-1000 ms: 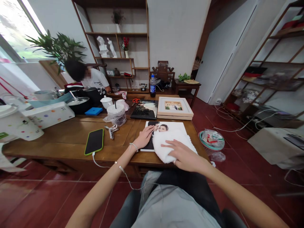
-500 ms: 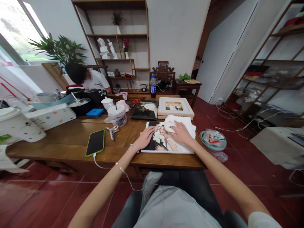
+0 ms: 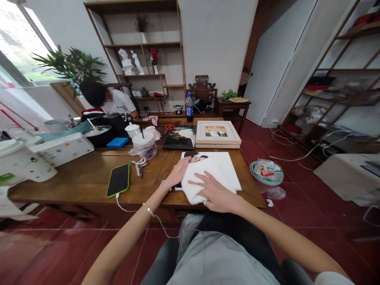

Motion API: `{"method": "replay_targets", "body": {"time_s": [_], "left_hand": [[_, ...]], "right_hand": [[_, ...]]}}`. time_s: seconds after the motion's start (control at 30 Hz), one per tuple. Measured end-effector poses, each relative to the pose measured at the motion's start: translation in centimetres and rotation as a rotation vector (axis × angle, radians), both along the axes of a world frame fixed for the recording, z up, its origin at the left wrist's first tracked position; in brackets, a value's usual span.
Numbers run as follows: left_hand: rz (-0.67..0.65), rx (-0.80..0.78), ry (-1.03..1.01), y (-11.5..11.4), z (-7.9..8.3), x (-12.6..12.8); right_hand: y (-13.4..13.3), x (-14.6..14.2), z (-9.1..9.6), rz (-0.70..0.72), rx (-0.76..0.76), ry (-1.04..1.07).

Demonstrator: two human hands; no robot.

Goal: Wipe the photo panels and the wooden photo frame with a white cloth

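Observation:
A wedding photo panel [image 3: 234, 170] with a white edge lies flat at the front of the wooden table; it shows a couple, now mostly covered. My left hand [image 3: 179, 171] rests flat on the panel's left side, fingers stretched out. Over the picture, a white fluffy cloth [image 3: 191, 190] is bunched under my right hand [image 3: 216, 192], which presses and holds it with spread fingers. The cloth hangs slightly past the panel's front edge. A second dark photo panel [image 3: 178, 137] and a pale-framed picture [image 3: 218, 134] lie just behind.
Left of the panel lie a phone [image 3: 118, 180] on a white cable and a silver metal item [image 3: 139, 165]. A bagged cup [image 3: 144, 144], a blue box [image 3: 117, 142] and a bottle [image 3: 189, 109] stand farther back. Another person [image 3: 118, 101] sits across the table. A basket [image 3: 267, 174] stands right.
My right hand has drawn the cloth from the panel's upper right toward its front edge and left, covering most of the couple. My left hand stays at the left side.

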State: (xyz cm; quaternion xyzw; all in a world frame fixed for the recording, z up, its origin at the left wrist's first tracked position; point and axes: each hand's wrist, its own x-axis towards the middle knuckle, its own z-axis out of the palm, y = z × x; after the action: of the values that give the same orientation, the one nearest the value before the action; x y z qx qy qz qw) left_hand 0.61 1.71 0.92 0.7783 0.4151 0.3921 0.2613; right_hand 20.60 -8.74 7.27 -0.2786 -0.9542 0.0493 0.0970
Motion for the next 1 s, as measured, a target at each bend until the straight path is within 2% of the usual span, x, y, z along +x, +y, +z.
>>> {"method": "replay_targets", "body": {"time_s": [0.1, 0.17, 0.3, 0.43, 0.53, 0.63, 0.73, 0.83, 0.9, 1.0], "left_hand": [[0.008, 0.020, 0.053, 0.0, -0.2, 0.0], [-0.004, 0.038, 0.109, 0.1, -0.4, -0.1], [-0.042, 0.078, 0.167, 0.3, -0.6, -0.3], [-0.069, 0.086, 0.184, 0.2, -0.4, -0.3], [-0.072, 0.078, 0.191, 0.2, -0.3, -0.2], [-0.055, 0.079, 0.198, 0.1, -0.3, -0.2], [-0.052, 0.098, 0.203, 0.1, -0.2, -0.2], [-0.063, 0.108, 0.204, 0.1, -0.2, -0.2], [-0.066, 0.107, 0.201, 0.1, -0.1, -0.2], [-0.067, 0.107, 0.201, 0.1, -0.1, -0.2]], "right_hand": [[-0.6, 1.4, 0.5, 0.049, -0.063, 0.028], [-0.8, 2.7, 0.6, 0.020, -0.098, 0.058], [0.1, 5.6, 0.3, -0.162, -0.126, 0.083], [3.3, 7.3, 0.1, -0.394, -0.131, 0.123], [6.6, 6.2, 0.7, -0.430, -0.175, 0.239], [9.7, 3.2, 1.7, -0.332, -0.228, 0.328], [12.2, -0.6, 2.3, -0.274, -0.303, 0.312], [13.6, -3.3, 2.3, -0.274, -0.308, 0.280], [13.9, -3.6, 2.0, -0.291, -0.291, 0.276], [13.4, -1.8, 1.5, -0.315, -0.283, 0.295]]}}
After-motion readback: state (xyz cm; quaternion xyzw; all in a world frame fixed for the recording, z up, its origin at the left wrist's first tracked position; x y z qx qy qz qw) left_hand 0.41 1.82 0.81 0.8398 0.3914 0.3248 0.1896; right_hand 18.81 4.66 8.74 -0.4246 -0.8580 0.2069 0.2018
